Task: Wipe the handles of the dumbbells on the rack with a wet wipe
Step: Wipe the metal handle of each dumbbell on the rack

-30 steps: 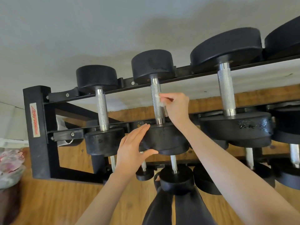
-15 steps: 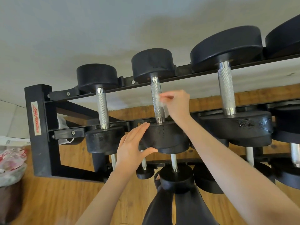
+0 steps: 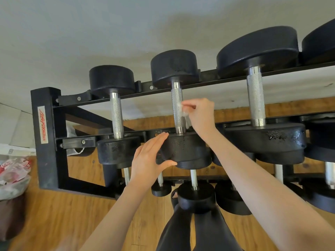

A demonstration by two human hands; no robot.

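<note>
Black steel rack (image 3: 45,134) at far left, red-lettered label on its upright; crumpled plastic bag (image 3: 12,171) on wood floor (image 3: 54,214) beside it. On top rails, left to right: small dumbbell (image 3: 116,115) with knurled handle bare and untouched; middle dumbbell (image 3: 178,109), under work; larger dumbbell (image 3: 255,98) just right of it, handle also bare; edge of a fourth at frame border. All lying across the two rails, heads overhanging, so handles exposed in the gap, presumably why wiping possible without lifting.

Left hand (image 3: 150,160): fingers straight and together, laid along near head of middle dumbbell, thumb hooked under its lower edge. No curl around anything. Likely bracing the weight against rolling on the rails while handle rubbed.

Right hand (image 3: 201,115): fingers curled, pinching wet wipe (image 3: 183,111), a small translucent wad, pressed against right side of middle handle, roughly mid-length. Wrist passing over near head. Contact on one side only; far side of handle not visibly covered.

Judgement: middle handle in progress. Whether first handle already wiped cannot be told; no visible wetness. Lower tier of dumbbells partly hidden behind arms and dark-clad legs (image 3: 199,232).
</note>
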